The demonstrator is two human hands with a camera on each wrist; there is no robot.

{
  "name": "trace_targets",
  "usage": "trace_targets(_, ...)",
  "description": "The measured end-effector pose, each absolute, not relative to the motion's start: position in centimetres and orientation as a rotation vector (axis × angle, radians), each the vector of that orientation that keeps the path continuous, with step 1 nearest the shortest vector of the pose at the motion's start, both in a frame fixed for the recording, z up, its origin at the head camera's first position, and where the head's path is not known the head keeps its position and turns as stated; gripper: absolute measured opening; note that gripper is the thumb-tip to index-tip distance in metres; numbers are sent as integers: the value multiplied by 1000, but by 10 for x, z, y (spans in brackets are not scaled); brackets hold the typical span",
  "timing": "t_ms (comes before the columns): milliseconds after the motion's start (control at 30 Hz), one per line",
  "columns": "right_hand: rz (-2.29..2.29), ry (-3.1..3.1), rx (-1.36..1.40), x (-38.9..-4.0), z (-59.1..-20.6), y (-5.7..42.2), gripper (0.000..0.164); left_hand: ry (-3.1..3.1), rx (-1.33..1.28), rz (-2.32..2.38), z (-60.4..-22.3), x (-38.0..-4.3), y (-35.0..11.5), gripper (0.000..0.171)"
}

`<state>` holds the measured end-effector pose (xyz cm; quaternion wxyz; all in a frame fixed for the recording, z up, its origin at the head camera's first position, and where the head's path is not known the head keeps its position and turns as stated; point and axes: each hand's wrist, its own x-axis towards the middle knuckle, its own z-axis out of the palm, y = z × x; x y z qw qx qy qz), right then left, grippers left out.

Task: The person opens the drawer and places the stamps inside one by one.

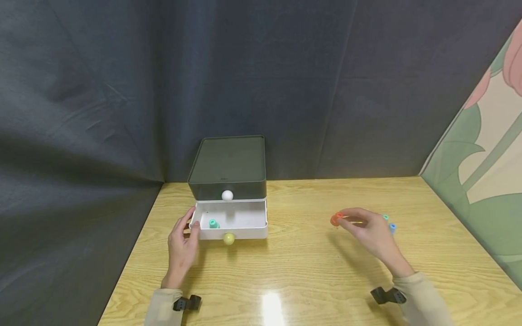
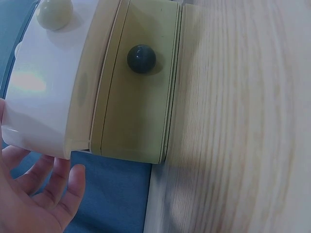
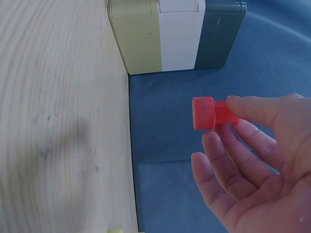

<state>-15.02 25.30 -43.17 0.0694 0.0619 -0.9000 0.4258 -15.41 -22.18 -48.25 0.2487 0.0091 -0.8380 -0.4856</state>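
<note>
My left hand [image 1: 181, 248] grips the left wall of a pulled-out white drawer [image 1: 249, 233], thumb at the rim and fingers outside. In the left wrist view several fingers [image 2: 57, 182] curl by the drawer's end. A teal piece [image 1: 213, 223] stands inside the drawer near its front left. Off to the right, my right hand [image 1: 374, 235] pinches a small red stepped cylinder [image 3: 205, 113] above the table. One end of that cylinder is wider than the other, and the thumb and fingers hold the narrow end.
The drawer belongs to a small cabinet with a dark green top [image 1: 234, 158] and a yellowish lower drawer [image 2: 136, 102]. Past the right hand stand a green piece [image 1: 385, 217] and a blue piece [image 1: 393, 228]. A dark curtain [image 1: 253, 81] hangs behind the wooden table [image 1: 302, 258].
</note>
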Motion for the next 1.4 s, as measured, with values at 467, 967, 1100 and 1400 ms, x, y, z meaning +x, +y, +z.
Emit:
trace_targets(467, 1330, -2678, 267, -153, -426, 236, 27, -2293, 29, -1332, -482, -154, -221, 45)
trace_targets(967, 1343, -2674, 303, -157, -417, 217, 29, -2313, 27, -1324, -484, -154, -221, 45)
trace_targets(1100, 1393, -2665, 329, -157, -413, 209, 30, -2310, 29, -1324, -483, -154, -221, 45)
trace_targets(1400, 1367, -2672, 388, -166, -405, 191, 30, -2286, 19, -1320, -483, -154, -222, 45)
